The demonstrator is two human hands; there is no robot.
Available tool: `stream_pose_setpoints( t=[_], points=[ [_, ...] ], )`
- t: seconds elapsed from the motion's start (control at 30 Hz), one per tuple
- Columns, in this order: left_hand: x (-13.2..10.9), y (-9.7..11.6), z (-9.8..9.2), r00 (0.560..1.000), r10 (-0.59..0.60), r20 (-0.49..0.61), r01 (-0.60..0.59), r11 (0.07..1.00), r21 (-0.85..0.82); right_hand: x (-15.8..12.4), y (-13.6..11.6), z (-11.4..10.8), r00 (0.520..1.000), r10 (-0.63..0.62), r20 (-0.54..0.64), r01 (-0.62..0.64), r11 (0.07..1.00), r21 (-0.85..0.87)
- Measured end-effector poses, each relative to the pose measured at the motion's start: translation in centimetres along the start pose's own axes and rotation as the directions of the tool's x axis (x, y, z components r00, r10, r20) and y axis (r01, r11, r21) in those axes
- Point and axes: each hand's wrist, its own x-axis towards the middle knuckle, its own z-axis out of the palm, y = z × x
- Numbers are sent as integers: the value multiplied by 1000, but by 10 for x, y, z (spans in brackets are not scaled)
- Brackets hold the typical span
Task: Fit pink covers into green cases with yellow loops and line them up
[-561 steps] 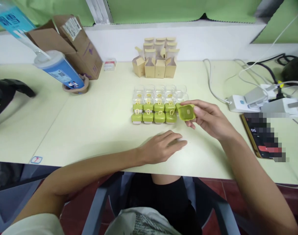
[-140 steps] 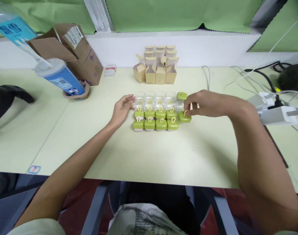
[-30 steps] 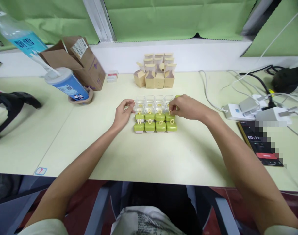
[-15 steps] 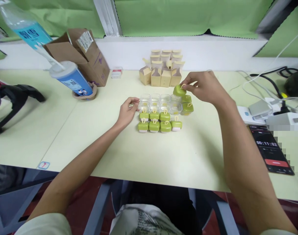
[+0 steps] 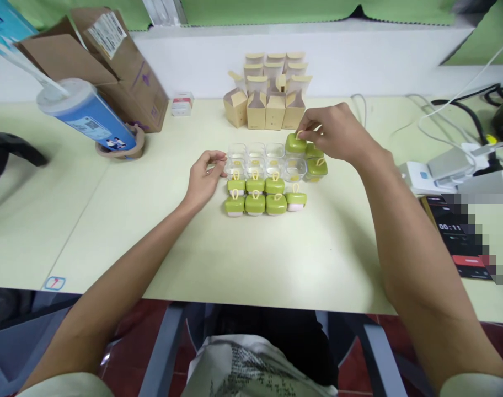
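Observation:
My right hand (image 5: 338,129) pinches the cream loop of a small green lid (image 5: 294,144) at the back right corner of the rows of clear plastic cups (image 5: 255,150). The lid sits over the cup spot there; its underside is hidden. My left hand (image 5: 204,177) rests on the table with fingers apart, their tips touching the left side of the clear cups. In front of the cups stand several green-lidded little boxes (image 5: 255,204) with pale bottoms and cream loops. More green lids (image 5: 316,169) are stacked just right of the cups, partly behind my right hand.
Open cardboard cartons (image 5: 276,110) stand against the wall. At left are a blue canister (image 5: 95,124) in a holder, a brown box (image 5: 139,82) and a small white-red box (image 5: 182,103). A phone (image 5: 456,237) and white power strip (image 5: 450,171) with cables lie at right.
My right hand has lowered the green lid leftward onto the back right cup spot. My left hand stays beside the cups. The camera view has shifted.

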Motion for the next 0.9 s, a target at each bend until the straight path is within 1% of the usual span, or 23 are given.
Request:
stream_pose_setpoints(
  t=[0.07, 0.27, 0.53, 0.73, 0.8, 0.9],
  points=[
    [0, 1, 0, 1000, 0, 5, 0, 1000, -1, 0, -1, 0, 1000, -9, 21, 9, 1000, -9],
    [0, 3, 0, 1000, -2, 9, 2, 1000, 9, -1, -2, 0, 1000, -14, 25, 16, 998, -66],
    [0, 1, -2, 1000, -3, 24, 2, 1000, 31, 3, 4, 13, 1000, 10, 16, -9, 996, -91],
    [0, 2, -1, 1000, -5, 19, 4, 1000, 27, 3, 7, 13, 1000, 10, 18, -8, 992, -127],
    [0, 3, -1, 1000, -1, 14, 0, 1000, 29, 3, 7, 13, 1000, 4, 21, -1, 994, -111],
    [0, 3, -1, 1000, -1, 13, 1, 1000, 30, 2, 9, 15, 999, -24, 44, 26, 999, -42]
  ],
)
